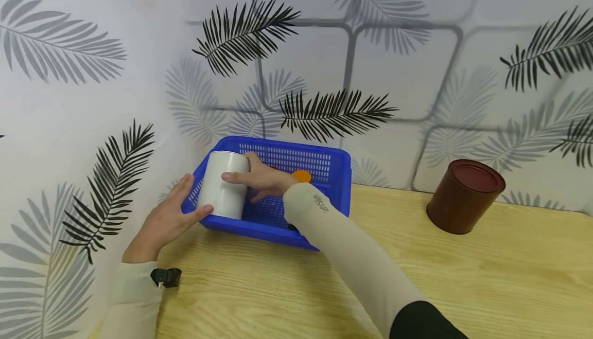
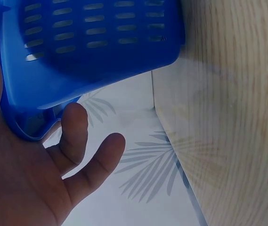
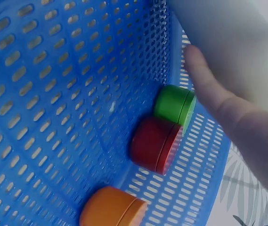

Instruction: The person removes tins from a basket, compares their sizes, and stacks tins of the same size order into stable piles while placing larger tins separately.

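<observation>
A white cylindrical canister (image 1: 221, 190) stands slightly tilted in the left part of a blue plastic basket (image 1: 259, 230). My right hand (image 1: 268, 178) reaches over the basket and grips the canister's right side, thumb in front and fingers behind. At the basket's left front corner, my left hand (image 1: 164, 223) holds the rim; two of its fingers (image 2: 101, 162) hang free in the left wrist view. Inside the basket the right wrist view shows small round containers: green (image 3: 171, 104), dark red (image 3: 153, 143) and orange (image 3: 110, 209). The canister's base is hidden behind the basket wall.
A dark brown lidded canister (image 1: 456, 202) stands on the wooden table (image 1: 463, 282), right of the basket. Leaf-patterned wall covering (image 1: 398, 71) rises close behind the basket and along the left side.
</observation>
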### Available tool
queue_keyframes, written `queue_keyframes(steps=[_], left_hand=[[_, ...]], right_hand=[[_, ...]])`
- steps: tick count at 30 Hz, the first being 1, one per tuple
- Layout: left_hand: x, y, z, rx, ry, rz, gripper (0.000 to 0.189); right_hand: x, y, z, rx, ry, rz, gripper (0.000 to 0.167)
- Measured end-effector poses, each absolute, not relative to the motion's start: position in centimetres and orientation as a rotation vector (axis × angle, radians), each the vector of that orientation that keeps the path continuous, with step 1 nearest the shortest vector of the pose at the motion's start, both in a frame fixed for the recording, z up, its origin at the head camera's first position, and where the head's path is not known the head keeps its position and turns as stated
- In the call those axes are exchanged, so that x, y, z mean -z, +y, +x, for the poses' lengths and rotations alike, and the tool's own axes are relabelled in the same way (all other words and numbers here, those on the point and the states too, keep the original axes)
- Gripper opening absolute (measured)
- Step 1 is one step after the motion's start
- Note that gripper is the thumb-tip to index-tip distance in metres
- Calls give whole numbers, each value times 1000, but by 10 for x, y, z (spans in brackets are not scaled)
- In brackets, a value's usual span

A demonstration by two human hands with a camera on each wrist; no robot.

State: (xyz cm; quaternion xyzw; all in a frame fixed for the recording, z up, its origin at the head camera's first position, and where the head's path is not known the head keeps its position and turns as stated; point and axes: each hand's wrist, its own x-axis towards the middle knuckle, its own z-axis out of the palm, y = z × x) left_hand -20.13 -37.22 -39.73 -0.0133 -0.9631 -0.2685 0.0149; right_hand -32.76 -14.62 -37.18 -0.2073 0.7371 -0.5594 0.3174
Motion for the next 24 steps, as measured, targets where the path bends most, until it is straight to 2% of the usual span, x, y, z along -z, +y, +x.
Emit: queue_keyframes(steps=[6,14,24], left_hand=[[396,-372,-200,839,-2991,-60,102],[396,-370,-201,832,-2993,-73,102],[395,-369,-199,816,-2996,-76,102]], right_hand=[[368,-152,-328,1531,1989,-654,96],[372,-163,-328,1442,2152,-738,110],[363,-157,-327,1507,2240,-836,110]])
